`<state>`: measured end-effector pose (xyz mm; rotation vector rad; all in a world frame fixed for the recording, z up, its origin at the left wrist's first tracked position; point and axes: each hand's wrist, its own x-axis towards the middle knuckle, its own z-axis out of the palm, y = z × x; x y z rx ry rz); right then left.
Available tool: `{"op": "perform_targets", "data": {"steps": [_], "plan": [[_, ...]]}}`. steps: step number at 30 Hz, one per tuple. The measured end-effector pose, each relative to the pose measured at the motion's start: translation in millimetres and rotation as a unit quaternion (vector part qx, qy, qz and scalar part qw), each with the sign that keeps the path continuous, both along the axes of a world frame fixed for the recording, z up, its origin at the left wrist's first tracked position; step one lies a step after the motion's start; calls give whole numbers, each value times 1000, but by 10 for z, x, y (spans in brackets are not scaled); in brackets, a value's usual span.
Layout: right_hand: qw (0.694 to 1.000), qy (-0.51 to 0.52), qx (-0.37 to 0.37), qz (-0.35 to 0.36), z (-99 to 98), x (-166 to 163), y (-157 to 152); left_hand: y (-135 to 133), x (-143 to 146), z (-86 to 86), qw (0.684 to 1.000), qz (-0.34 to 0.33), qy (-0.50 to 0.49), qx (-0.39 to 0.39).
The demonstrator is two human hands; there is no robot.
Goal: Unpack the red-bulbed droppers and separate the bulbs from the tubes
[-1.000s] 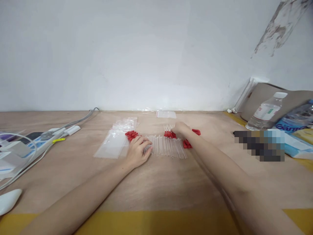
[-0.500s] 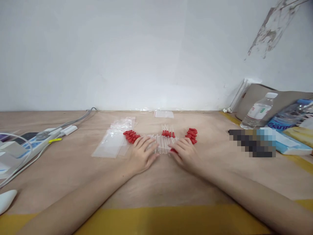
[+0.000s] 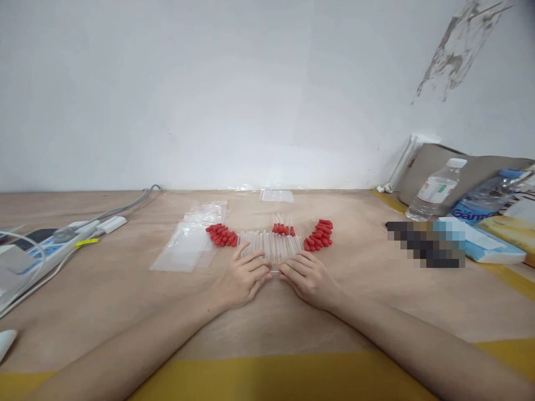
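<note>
My left hand (image 3: 247, 275) and my right hand (image 3: 310, 277) meet at the near edge of a row of clear glass dropper tubes (image 3: 271, 245). Between their closed fingertips runs a thin clear glass tube (image 3: 275, 272), lying crosswise; both hands grip it, and its ends are hidden by the fingers. Piles of red rubber bulbs flank the row, a left pile (image 3: 221, 235) and a right pile (image 3: 320, 236). Just behind the row lie several droppers (image 3: 283, 227), red bulbs toward me and clear stems pointing at the wall.
Clear zip bags (image 3: 179, 248) overlap at the left, and another small bag (image 3: 277, 196) lies by the wall. A power strip (image 3: 54, 250) with cables is far left. Bottles (image 3: 437, 189), a tissue pack (image 3: 489, 245) and a blurred dark object (image 3: 426, 245) stand or lie at right.
Both hands have drawn toward me off the tube row and closer together, uncovering more tubes and bulbs. A red bulb showed at my right fingertips before; now a crosswise tube shows between the hands.
</note>
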<state>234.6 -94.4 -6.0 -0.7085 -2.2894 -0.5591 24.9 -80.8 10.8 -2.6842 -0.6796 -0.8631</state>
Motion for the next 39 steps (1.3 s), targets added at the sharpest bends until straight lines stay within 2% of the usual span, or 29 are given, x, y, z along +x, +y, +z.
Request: {"op": "perform_targets", "data": {"steps": [15,19,23,26,30,33,36,39], "plan": [[996,-14,84,31,41,130,-77,-34,-52,16,998,-28,-1,-54],[998,26,60,6,50,280,-9,64,-133,9,996,13,-49,-75],[986,154,-1,-64,86,423,125,248,-197,6,985,106,-105,-88],[964,241,-69,-92,176,497,266,373,-179,-3,982,134,-105,-82],[925,290,-175,-172,380,641,527,476,-105,-9,984,140,-71,-81],[873,340,-260,-235,535,785,736,521,-15,17,986,134,-38,-91],[837,363,-319,-258,625,916,876,541,104,49,988,118,-32,-100],[820,351,-372,-257,622,1013,926,513,197,56,988,105,-40,-105]]}}
